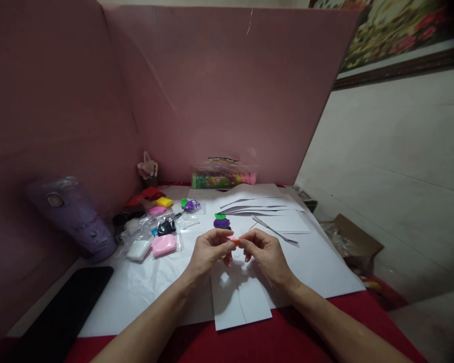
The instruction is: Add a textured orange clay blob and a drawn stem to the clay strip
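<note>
My left hand [214, 245] and my right hand [264, 250] meet above the white paper card [242, 307], each with thumb and fingers pinched. Between their fingertips is a small piece of orange clay [235, 241]. A bit of pink shows just above it, by the left fingertips; what it belongs to is hard to make out. Just beyond the hands, purple clay [221, 223] and green clay [220, 216] lie on the paper, with something dark partly hidden behind my left fingers. A thin light-coloured tool [274, 230] rests to the right.
Clay packets, including a pink packet [164, 245] and a yellow packet [164, 202], lie at the left. A purple tumbler [75, 219] stands near a black phone-like slab [64, 307]. A pink panel [227, 91] rises behind. An open cardboard box [357, 239] sits right, beyond the table edge.
</note>
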Action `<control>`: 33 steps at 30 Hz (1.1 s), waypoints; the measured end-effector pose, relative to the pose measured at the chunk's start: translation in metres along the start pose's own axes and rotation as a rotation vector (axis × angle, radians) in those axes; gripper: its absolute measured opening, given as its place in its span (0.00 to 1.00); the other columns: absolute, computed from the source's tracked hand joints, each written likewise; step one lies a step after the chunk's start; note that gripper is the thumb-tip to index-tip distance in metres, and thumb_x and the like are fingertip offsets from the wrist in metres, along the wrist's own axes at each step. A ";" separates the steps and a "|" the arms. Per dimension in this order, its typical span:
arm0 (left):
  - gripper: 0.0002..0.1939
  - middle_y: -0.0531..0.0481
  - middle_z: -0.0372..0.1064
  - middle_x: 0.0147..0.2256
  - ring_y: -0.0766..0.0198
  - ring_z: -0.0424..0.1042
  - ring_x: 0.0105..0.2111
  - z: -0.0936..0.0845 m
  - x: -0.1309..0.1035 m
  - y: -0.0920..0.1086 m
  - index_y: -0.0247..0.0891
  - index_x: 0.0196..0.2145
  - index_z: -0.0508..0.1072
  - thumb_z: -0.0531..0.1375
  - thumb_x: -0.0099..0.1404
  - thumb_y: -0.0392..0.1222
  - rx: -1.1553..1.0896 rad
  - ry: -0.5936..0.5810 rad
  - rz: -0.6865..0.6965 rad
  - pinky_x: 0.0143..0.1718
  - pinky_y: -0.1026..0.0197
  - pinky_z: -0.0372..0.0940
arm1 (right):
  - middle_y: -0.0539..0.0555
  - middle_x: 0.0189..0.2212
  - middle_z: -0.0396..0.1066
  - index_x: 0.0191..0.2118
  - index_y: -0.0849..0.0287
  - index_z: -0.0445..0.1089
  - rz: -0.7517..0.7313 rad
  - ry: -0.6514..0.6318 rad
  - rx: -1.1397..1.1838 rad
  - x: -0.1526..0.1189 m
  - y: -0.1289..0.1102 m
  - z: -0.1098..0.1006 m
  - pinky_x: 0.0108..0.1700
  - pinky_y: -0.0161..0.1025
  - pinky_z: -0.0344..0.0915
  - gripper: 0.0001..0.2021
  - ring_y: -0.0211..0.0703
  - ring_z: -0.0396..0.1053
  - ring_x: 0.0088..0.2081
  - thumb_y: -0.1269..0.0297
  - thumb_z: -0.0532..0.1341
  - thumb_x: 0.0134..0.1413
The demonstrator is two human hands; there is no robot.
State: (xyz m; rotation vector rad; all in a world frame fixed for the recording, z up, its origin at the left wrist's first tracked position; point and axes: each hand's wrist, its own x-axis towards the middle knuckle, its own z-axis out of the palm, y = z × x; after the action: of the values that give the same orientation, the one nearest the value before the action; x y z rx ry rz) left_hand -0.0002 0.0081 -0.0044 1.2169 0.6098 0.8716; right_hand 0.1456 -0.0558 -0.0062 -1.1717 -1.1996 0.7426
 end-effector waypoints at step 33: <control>0.18 0.51 0.69 0.19 0.68 0.68 0.17 -0.001 -0.001 0.004 0.29 0.34 0.76 0.67 0.52 0.48 0.052 -0.122 -0.034 0.19 0.65 0.64 | 0.52 0.31 0.72 0.38 0.57 0.72 -0.230 -0.057 -0.270 -0.008 -0.007 0.000 0.37 0.39 0.65 0.06 0.40 0.68 0.32 0.68 0.60 0.54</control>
State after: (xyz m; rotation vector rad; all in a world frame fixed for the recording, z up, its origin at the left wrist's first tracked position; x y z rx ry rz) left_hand -0.0025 0.0084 -0.0013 1.2926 0.5563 0.7514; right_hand 0.1422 -0.0651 -0.0023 -1.2110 -1.4885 0.4525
